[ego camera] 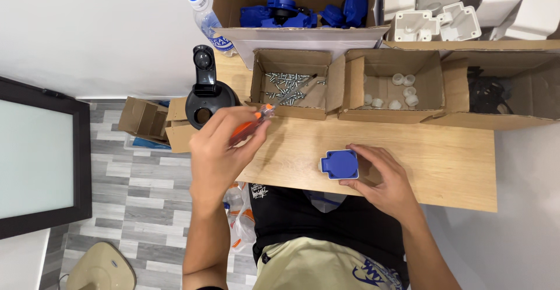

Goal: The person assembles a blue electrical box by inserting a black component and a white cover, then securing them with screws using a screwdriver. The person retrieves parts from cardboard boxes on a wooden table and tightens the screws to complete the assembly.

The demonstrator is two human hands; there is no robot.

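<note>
— What do we have in our hands at the workbench?

— Our left hand (219, 150) is curled shut around an orange-handled screwdriver (249, 125), held above the left edge of the wooden table (431, 161) with its clear tip end pointing toward the boxes. Our right hand (382, 179) lies partly open, fingers spread round a blue square socket cover (340, 164), which sits flat on the table near the front edge. The fingers seem to steady it so it cannot slide.

— And around the hands?

— Just behind the screwdriver, along the table's back edge, stands an open cardboard box of silver screws (289, 87), near the tool hand, probably for easy picking. Beside it to the right, a second box holds small white caps (396, 91), and a third at the back right corner holds black parts (487, 91) we cannot make out.

— Farther back?

— A larger box of blue parts (303, 11) and a stack of white plastic housings (461, 7) sit behind the row. A black flask with its lid flipped open (205, 94) stands at the table's back left corner, and a clear water bottle with a blue cap (207, 18) stands behind it.
</note>
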